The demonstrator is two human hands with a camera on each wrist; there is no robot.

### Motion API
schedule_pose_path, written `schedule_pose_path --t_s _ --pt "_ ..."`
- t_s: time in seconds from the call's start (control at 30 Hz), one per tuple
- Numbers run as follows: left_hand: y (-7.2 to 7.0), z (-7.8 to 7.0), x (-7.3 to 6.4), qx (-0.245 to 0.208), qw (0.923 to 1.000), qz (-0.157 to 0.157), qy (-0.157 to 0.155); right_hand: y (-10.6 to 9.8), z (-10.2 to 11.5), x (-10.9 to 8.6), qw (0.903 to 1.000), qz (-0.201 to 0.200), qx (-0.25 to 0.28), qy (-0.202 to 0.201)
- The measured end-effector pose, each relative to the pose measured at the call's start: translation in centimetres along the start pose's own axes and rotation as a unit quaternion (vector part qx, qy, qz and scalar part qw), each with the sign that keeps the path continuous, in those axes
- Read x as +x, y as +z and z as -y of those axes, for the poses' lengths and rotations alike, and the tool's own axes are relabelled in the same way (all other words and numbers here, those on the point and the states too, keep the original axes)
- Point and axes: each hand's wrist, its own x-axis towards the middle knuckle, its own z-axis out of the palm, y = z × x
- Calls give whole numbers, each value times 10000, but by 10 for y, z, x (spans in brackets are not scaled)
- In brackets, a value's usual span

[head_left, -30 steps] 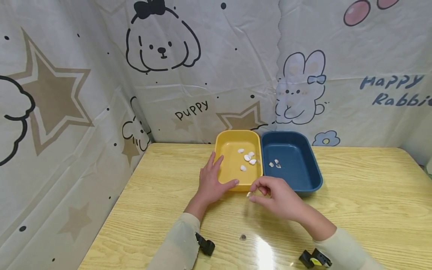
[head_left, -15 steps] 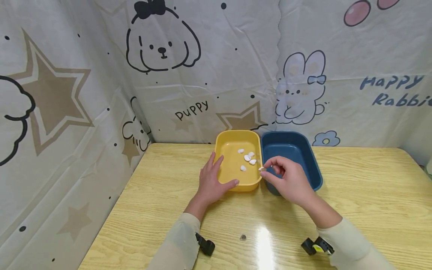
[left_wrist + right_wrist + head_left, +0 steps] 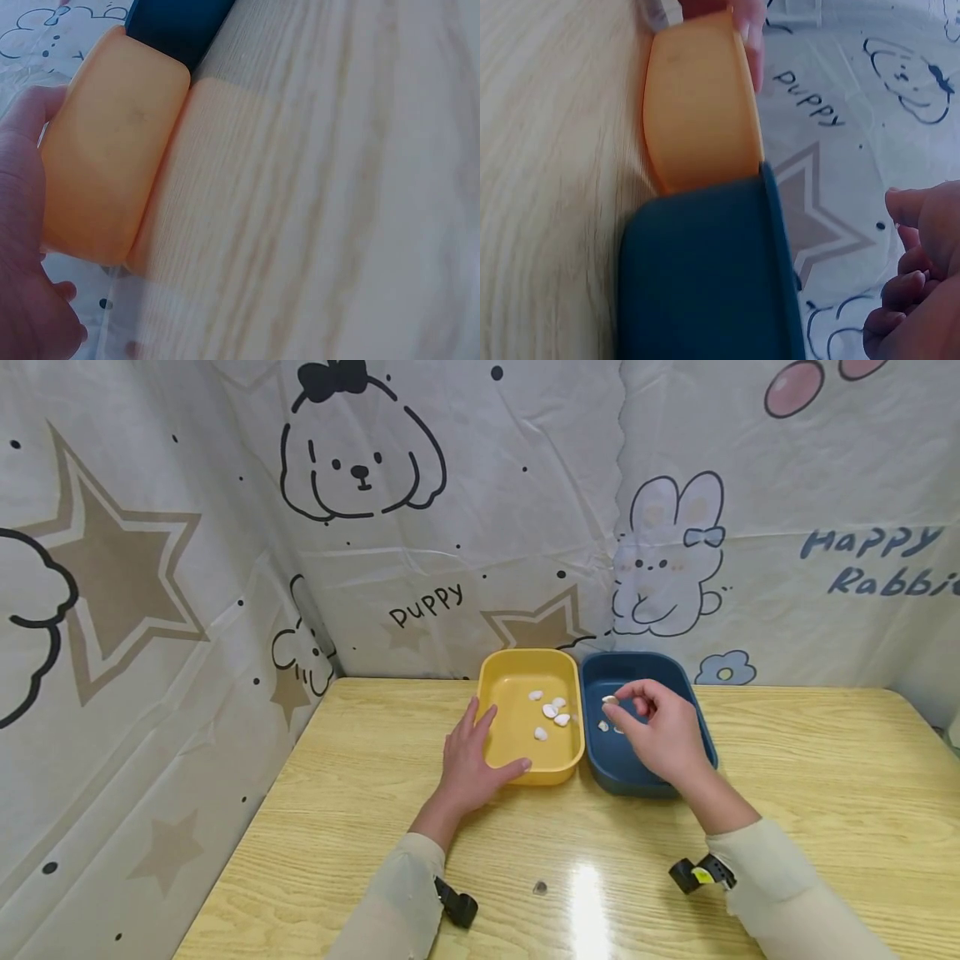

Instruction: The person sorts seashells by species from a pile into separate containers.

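Note:
My right hand is over the blue bin, pinching a small pale seashell between thumb and index finger. Below it, small brownish shells lie on the bin floor, partly covered by the hand. My left hand rests against the yellow bin, fingers spread along its left side and thumb on the front rim. Several white shells lie inside the yellow bin. In the right wrist view the fingers are curled above the blue bin's rim, and the shell is hidden.
One small dark shell-like piece lies on the wooden table near the front. Both bins stand side by side close to the patterned cloth at the back. Each wrist wears a black camera.
My right hand has carried the shell from in front of the yellow bin, rightward and away from me, to over the blue bin. The left hand stays where it was.

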Motion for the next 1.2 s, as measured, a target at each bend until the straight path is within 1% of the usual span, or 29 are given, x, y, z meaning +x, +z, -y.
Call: schedule_pose_path --t_s 0.2,0.43,0.67,0.87,1.07,1.2 --pt "0 0 0 -5 10000 -3 29 2 -15 11 9987 -339 -85 374" --pt "0 1 1 29 10000 -9 64 3 -25 18 9953 -512 -122 815" --pt "1 1 1 14 10000 1 14 5 -32 22 9917 -641 -181 1100" --pt "1 1 1 -18 10000 -9 15 8 -40 23 9892 -605 -323 1299" --pt "1 3 1 24 10000 8 15 11 -46 24 9868 -393 -438 1506" --pt "2 4 2 24 10000 -14 45 12 -48 23 9863 -266 -500 1549"
